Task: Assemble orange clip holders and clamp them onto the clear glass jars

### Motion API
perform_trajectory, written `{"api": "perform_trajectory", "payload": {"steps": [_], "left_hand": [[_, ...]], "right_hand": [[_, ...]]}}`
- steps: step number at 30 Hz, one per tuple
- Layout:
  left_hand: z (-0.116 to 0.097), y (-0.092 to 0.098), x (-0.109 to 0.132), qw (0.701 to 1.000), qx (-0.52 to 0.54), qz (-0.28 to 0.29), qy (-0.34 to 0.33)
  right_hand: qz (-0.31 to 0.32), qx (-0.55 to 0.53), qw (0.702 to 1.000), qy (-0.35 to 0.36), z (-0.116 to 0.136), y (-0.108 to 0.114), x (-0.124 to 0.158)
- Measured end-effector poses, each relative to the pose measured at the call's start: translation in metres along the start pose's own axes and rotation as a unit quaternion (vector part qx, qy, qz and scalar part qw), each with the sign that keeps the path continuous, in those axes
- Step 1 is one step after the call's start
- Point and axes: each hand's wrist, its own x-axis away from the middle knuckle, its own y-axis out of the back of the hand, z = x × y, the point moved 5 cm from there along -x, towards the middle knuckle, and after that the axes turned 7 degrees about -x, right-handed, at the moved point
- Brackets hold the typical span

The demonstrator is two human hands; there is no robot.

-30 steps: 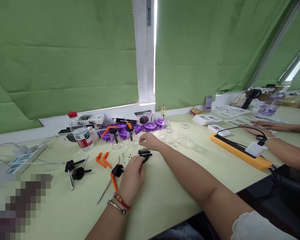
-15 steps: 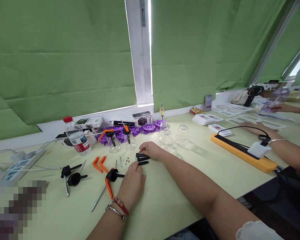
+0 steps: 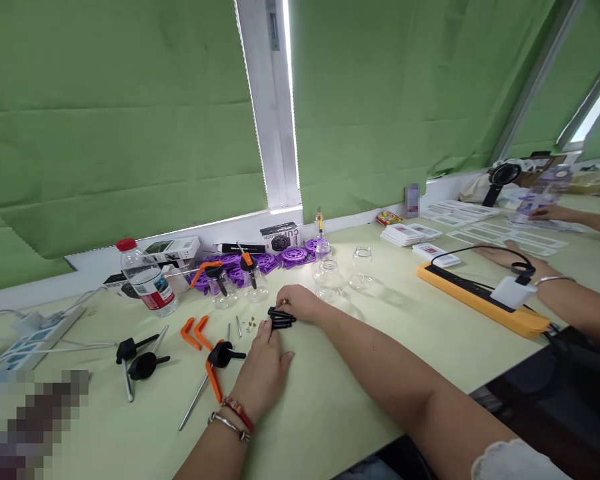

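Both hands are down on the pale green table [image 3: 330, 400], meeting at a little bunch of black plastic pieces [image 3: 281, 318]. The right hand [image 3: 300, 301] sits just behind the bunch with its fingers curled narrow over the far end of it, touching the pieces; whether it actually pinches them I can't tell, the fingertips are tucked under. The left hand [image 3: 263, 369] lies palm down, fingers stretched forward and fairly close together, with the tips right at the near edge of the same black pieces. Looks like touching, not gripping.

Just left of the left fingertips there's a black knob with a short stem [image 3: 223, 355], with an orange lever [image 3: 211, 380] right against it and a metal rod [image 3: 195, 402] slanting back toward the wrist. A bit farther left of the fingers are 2 more orange L-shaped levers [image 3: 193, 333], and past those, well apart, 2 black knobs on rods [image 3: 137, 357]. A few tiny screws [image 3: 251, 325] and a pin lie between the left fingertips and the levers.

Beyond the right fingers stand 2 clear glass cups [image 3: 327, 275], and to the left of those a heap of purple discs [image 3: 280, 257] along the sill plus a water bottle [image 3: 143, 279] with a red cap.

Far off to the right of the right fingers, another person's forearm [image 3: 575, 303] rests by an orange power strip [image 3: 480, 300].
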Motion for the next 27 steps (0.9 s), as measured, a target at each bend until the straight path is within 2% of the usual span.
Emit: {"api": "perform_trajectory", "payload": {"steps": [6,12,27], "left_hand": [[0.001,-0.001,0.001,1.0,0.009,0.001,-0.004],[0.0,-0.001,0.0,1.0,0.023,0.003,-0.006],[-0.002,-0.003,0.0,1.0,0.006,-0.004,-0.017]], "right_hand": [[0.026,0.005,0.999,0.041,0.0,-0.003,-0.001],[0.033,-0.006,0.999,0.038,-0.003,-0.005,-0.002],[-0.049,-0.053,0.992,-0.104,-0.018,0.001,0.006]]}}
